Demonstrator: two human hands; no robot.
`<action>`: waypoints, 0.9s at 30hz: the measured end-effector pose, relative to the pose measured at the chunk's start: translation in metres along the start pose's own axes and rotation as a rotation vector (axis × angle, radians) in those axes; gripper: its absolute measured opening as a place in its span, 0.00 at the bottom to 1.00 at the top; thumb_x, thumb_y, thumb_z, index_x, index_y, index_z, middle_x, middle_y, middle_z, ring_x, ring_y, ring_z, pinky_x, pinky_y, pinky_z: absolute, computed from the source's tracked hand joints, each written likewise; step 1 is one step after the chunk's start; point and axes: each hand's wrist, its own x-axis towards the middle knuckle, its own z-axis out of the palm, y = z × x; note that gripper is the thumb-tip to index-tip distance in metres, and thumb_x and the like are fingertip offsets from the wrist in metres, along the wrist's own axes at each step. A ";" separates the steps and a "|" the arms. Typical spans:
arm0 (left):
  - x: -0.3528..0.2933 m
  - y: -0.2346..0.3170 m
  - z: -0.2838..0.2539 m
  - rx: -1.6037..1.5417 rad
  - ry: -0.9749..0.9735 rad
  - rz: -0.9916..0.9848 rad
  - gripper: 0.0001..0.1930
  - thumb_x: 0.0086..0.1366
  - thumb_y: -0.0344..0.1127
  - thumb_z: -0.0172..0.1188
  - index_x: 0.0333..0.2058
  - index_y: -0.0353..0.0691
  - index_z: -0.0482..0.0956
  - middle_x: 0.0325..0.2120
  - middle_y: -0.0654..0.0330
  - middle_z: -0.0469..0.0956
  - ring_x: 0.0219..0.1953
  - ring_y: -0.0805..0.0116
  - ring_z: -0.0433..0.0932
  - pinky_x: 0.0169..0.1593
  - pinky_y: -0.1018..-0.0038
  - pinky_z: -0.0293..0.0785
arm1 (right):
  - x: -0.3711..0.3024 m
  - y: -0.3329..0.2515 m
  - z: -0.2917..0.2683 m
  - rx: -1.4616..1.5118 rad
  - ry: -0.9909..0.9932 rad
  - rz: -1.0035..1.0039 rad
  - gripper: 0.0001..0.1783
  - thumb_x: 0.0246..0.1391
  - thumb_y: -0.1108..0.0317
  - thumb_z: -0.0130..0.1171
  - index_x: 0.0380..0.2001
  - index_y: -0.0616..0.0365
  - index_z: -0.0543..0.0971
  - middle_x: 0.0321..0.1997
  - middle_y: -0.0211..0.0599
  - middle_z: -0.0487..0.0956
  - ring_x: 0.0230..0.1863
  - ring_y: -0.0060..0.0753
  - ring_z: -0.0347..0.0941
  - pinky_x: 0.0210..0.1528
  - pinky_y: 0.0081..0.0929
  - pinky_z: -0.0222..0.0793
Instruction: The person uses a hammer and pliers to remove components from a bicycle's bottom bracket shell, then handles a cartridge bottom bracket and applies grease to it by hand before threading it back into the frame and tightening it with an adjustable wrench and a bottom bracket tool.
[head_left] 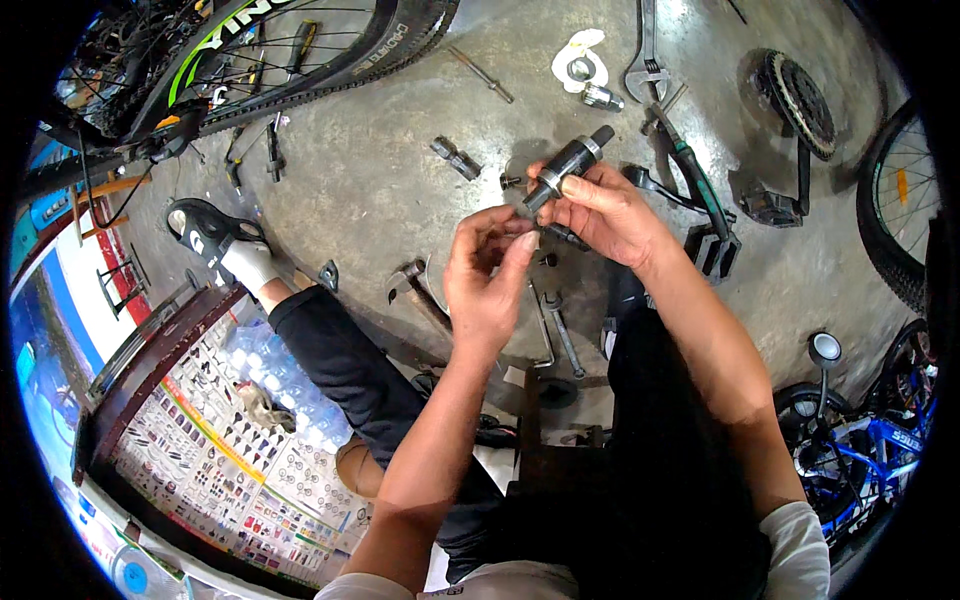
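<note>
The right hand (600,210) is closed around a dark cylindrical metal bottom-bracket cartridge with a steel collar (568,162), holding it tilted above the grey concrete floor (380,180); the left hand (487,275), just below the cartridge, has its fingers curled and fingertips pinched near the cartridge's lower end, though whether it holds any small part cannot be told; beyond the cartridge lies a silver adjustable wrench (646,60); right of the cartridge lies a black toothed chainring with crank (797,105); below the cartridge lies a slim steel spanner (563,330).

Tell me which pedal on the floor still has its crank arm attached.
The far-right pedal: a crank arm runs up from it to the chainring. The other pedal, nearer the right hand, lies alone.
</note>
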 end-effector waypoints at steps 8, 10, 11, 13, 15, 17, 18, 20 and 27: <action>0.008 0.000 0.019 -0.149 0.054 -0.069 0.12 0.67 0.27 0.65 0.47 0.32 0.76 0.38 0.60 0.80 0.35 0.74 0.76 0.39 0.76 0.75 | -0.005 0.001 0.000 -0.059 -0.030 -0.052 0.24 0.61 0.65 0.65 0.57 0.66 0.76 0.50 0.39 0.82 0.51 0.32 0.78 0.56 0.33 0.73; 0.010 -0.001 0.020 -0.155 0.049 -0.094 0.11 0.67 0.27 0.65 0.46 0.33 0.77 0.37 0.60 0.81 0.35 0.75 0.76 0.39 0.76 0.75 | -0.006 -0.001 0.001 -0.086 -0.009 -0.065 0.22 0.61 0.66 0.64 0.56 0.65 0.77 0.48 0.39 0.83 0.47 0.30 0.79 0.53 0.32 0.75; 0.011 0.000 0.020 -0.148 0.075 -0.124 0.11 0.66 0.27 0.66 0.45 0.33 0.77 0.36 0.60 0.81 0.34 0.74 0.77 0.39 0.76 0.75 | -0.005 -0.001 0.003 -0.145 0.016 -0.057 0.21 0.61 0.67 0.65 0.55 0.65 0.77 0.48 0.38 0.83 0.46 0.30 0.79 0.53 0.31 0.75; 0.013 -0.004 0.016 -0.171 0.090 -0.155 0.10 0.66 0.28 0.66 0.44 0.34 0.79 0.37 0.60 0.82 0.34 0.73 0.77 0.38 0.74 0.75 | -0.006 -0.005 0.009 -0.212 0.033 -0.053 0.20 0.60 0.68 0.66 0.54 0.64 0.78 0.47 0.36 0.83 0.46 0.27 0.79 0.53 0.27 0.75; 0.013 -0.005 0.015 -0.198 0.084 -0.169 0.10 0.66 0.28 0.66 0.44 0.34 0.79 0.37 0.60 0.81 0.33 0.73 0.77 0.39 0.74 0.75 | -0.005 -0.004 0.010 -0.269 0.051 -0.048 0.20 0.60 0.68 0.66 0.54 0.63 0.78 0.47 0.36 0.83 0.47 0.26 0.79 0.53 0.26 0.75; 0.013 -0.006 0.015 -0.226 0.079 -0.182 0.09 0.67 0.28 0.66 0.44 0.34 0.79 0.36 0.60 0.81 0.33 0.73 0.77 0.39 0.73 0.75 | -0.005 -0.005 0.010 -0.349 0.054 -0.038 0.20 0.59 0.68 0.67 0.54 0.60 0.79 0.48 0.33 0.83 0.49 0.23 0.78 0.54 0.24 0.73; 0.013 -0.007 0.014 -0.263 0.071 -0.191 0.10 0.67 0.28 0.66 0.44 0.34 0.79 0.36 0.60 0.81 0.33 0.72 0.77 0.39 0.73 0.75 | -0.005 -0.005 0.011 -0.350 0.057 -0.043 0.20 0.59 0.68 0.67 0.54 0.60 0.79 0.48 0.33 0.83 0.49 0.23 0.78 0.54 0.24 0.73; 0.014 -0.008 0.014 -0.302 0.060 -0.201 0.10 0.67 0.28 0.66 0.45 0.34 0.79 0.35 0.60 0.80 0.32 0.72 0.77 0.39 0.73 0.75 | -0.006 -0.005 0.012 -0.415 0.084 -0.043 0.19 0.58 0.73 0.66 0.53 0.60 0.79 0.52 0.35 0.82 0.53 0.28 0.78 0.59 0.29 0.73; 0.016 -0.012 0.012 -0.314 0.036 -0.237 0.09 0.68 0.29 0.64 0.44 0.33 0.78 0.34 0.60 0.79 0.32 0.72 0.77 0.39 0.72 0.74 | -0.006 -0.006 0.010 -0.399 0.068 -0.009 0.19 0.58 0.70 0.68 0.53 0.58 0.80 0.53 0.34 0.82 0.52 0.25 0.78 0.58 0.27 0.72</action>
